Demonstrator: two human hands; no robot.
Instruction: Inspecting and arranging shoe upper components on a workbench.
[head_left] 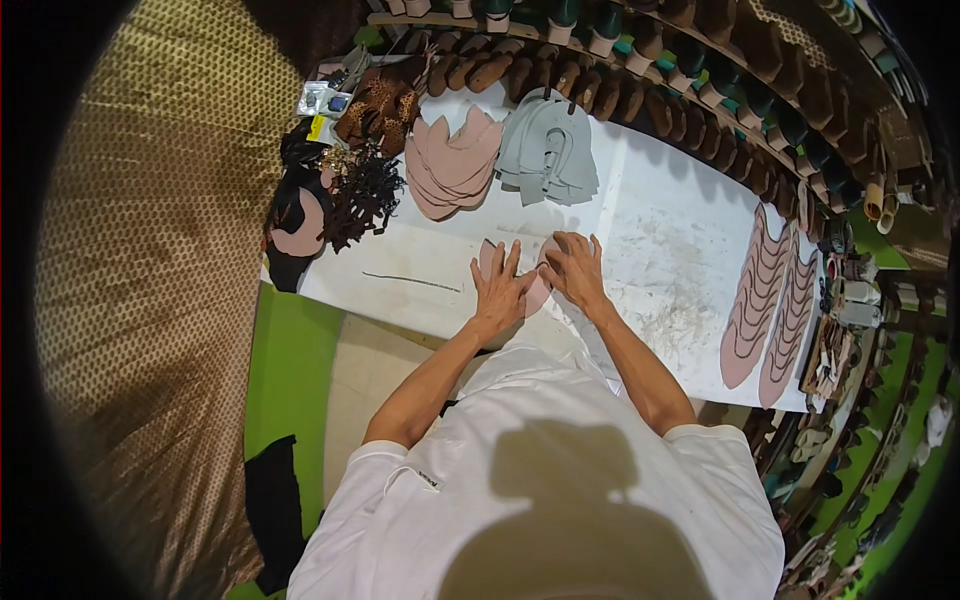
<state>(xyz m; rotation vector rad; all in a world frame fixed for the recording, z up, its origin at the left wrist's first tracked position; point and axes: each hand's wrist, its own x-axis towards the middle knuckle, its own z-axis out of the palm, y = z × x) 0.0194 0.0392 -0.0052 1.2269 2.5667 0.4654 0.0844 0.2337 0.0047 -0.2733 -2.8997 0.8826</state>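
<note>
Near edge of the white worktop [660, 250]: both hands flat on one pink cut piece [535, 290], a curved leather-like shape lying just in from the near edge, about mid-length.

Left hand [500, 290]: palm down, fingers spread and straight, pressing on the piece's left half. Nothing gripped.

Right hand [575, 270]: palm down, fingers slightly fanned, tips on the piece's upper right part. Also pressing, not gripping. The two hands sit just beside each other, thumbs near touching.

Left of the hands, near edge: thin dark strip [410, 282] lying flat, apart from the piece.

Right end of worktop: two columns of overlapped pink pieces [770, 300], shingled along the right edge, well apart from the hands. Bare, scuffed worktop between them and the hands.

Far side, behind the hands: stack of pink pieces [450, 165], fanned; just right of it a stack of grey pieces [548, 150], also fanned. The two stacks are close, near touching.

Far left corner: brown patterned pieces [378, 105], a tangle of dark straps [360, 190], and dark cut parts with one pink piece on top [298, 225] at the left edge.

Beyond the far edge: curved rack rows of shoe lasts [690, 90], brown and green, running round the back and right.
</note>
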